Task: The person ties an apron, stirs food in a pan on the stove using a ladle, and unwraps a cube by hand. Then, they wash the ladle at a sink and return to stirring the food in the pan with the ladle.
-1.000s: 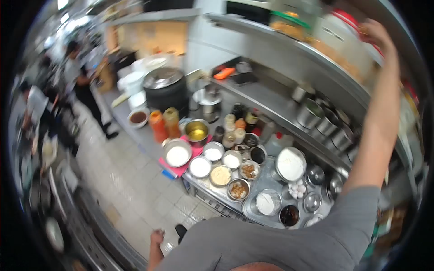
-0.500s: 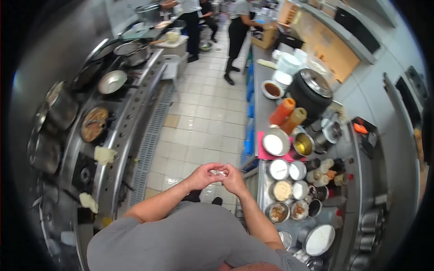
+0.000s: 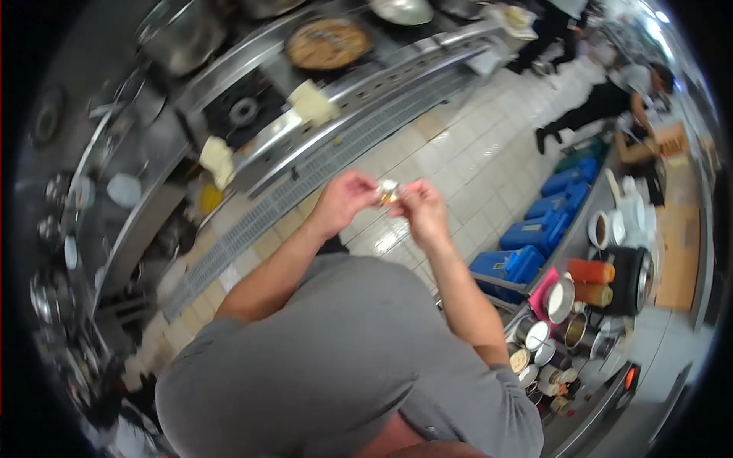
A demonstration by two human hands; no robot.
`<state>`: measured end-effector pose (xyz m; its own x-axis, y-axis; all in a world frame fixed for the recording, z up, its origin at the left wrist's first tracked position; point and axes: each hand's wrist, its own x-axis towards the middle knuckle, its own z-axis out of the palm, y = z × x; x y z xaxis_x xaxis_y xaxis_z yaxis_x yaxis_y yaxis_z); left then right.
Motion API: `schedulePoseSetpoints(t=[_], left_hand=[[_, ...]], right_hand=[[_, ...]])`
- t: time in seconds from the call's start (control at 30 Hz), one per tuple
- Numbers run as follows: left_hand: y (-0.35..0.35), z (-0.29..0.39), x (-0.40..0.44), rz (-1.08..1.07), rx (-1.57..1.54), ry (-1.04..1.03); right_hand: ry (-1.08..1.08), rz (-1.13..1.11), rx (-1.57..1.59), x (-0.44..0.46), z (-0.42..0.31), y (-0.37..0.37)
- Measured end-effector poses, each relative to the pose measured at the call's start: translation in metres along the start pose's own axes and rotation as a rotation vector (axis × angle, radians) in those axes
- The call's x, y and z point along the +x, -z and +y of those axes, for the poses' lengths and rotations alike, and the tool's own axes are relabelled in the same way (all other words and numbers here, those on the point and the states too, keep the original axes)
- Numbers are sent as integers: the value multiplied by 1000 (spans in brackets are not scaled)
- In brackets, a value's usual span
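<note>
Both hands meet in front of the chest, above the tiled floor. My left hand (image 3: 343, 202) pinches one side of a small shiny wrapped item (image 3: 389, 191), and my right hand (image 3: 421, 210) pinches its other side. The item looks silvery and yellowish, and its exact nature is too small to tell. The fingers of both hands are closed at the item's edges. Nothing else lies within reach of the fingertips.
A stove with a pan of brown food (image 3: 328, 43) and pale cloths (image 3: 313, 103) runs along the upper left. Blue bins (image 3: 508, 266) stand below the right counter, which holds sauce bottles (image 3: 590, 271) and bowls. Co-workers (image 3: 603, 103) are at the upper right.
The view has turned away from the shelf and right counter toward the stove. My right hand came down from the shelf jar to join my left; the hands have since drawn slightly apart, exposing the item.
</note>
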<state>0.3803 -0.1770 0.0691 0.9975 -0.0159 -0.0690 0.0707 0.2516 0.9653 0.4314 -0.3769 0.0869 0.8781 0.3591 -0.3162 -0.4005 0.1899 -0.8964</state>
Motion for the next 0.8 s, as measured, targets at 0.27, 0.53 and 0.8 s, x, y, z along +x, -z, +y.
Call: schedulePoseSetpoints(t=[0.27, 0.53, 0.8], left_hand=[[135, 57, 19, 88, -114, -43], [183, 83, 33, 288, -198, 8], [207, 62, 87, 421, -30, 1]], right_hand=[[278, -177, -289, 80, -15, -143], [685, -240, -743, 150, -10, -186], [551, -282, -864, 216, -24, -207]])
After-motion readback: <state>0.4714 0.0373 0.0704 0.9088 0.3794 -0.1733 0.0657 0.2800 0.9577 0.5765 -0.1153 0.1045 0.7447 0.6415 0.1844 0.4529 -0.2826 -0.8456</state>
